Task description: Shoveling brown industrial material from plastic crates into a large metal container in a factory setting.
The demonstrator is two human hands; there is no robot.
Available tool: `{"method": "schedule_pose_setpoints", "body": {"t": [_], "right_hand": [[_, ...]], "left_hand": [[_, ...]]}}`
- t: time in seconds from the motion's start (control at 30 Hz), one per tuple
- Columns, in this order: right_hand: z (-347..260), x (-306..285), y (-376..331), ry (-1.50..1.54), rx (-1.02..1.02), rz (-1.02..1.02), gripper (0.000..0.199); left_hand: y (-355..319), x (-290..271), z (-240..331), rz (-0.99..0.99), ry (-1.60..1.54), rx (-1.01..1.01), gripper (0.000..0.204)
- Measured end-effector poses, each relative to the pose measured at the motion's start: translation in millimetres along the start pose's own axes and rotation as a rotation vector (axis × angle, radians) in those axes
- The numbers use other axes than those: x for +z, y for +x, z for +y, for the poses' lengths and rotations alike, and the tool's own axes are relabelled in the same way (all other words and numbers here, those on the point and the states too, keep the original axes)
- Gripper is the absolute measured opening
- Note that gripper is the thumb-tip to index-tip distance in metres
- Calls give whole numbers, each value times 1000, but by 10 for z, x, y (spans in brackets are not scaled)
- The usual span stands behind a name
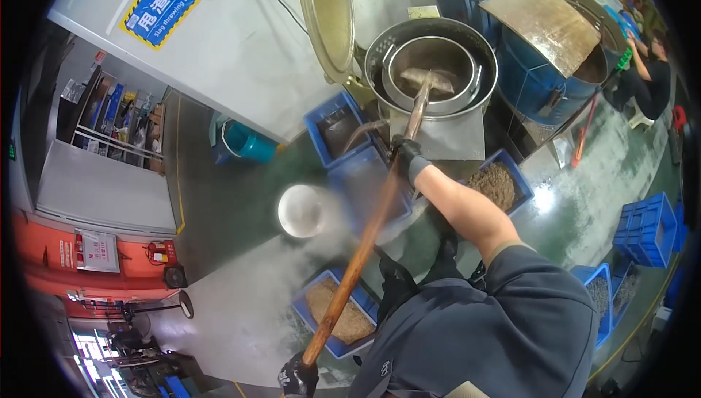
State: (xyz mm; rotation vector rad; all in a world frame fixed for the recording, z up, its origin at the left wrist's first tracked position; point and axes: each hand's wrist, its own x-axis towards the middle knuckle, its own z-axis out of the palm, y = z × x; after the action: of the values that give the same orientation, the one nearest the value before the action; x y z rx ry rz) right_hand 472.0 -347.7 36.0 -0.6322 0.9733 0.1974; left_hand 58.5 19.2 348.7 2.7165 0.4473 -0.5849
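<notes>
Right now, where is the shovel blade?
In the head view, upper centre, the shovel blade lies inside the round metal drum, beside the open lid.

One head-worn fisheye view looks steeply down over the workshop floor (241,310).

1. The right hand (406,154), in a dark glove, is stretched far forward with the arm nearly straight, its fingers closed around a long wooden handle (365,237).
2. The right forearm is bare, its dark sleeve pushed up near the elbow.
3. The left hand (298,377), also gloved, sits near the body at the lower edge, fingers clenched on the handle's near end.
</notes>
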Motion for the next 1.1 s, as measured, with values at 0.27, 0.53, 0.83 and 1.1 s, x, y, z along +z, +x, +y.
{"method": "schedule_pose_setpoints", "body": {"t": [0.27,0.53,0.83,1.1], "right_hand": [[237,-268,556,-54,29,4,20],[1,179,92,-136,42,-155,14],[-349,-178,-676,-239,-206,-153,37],[338,-1204,744,-110,81,16,14]], "left_hand": [[117,-106,616,-186,-109,-312,24],[128,637,310,-115,29,-222,33],[959,731,-349,-103,53,-49,21],[1974,-161,500,106,468,341,16]]}}
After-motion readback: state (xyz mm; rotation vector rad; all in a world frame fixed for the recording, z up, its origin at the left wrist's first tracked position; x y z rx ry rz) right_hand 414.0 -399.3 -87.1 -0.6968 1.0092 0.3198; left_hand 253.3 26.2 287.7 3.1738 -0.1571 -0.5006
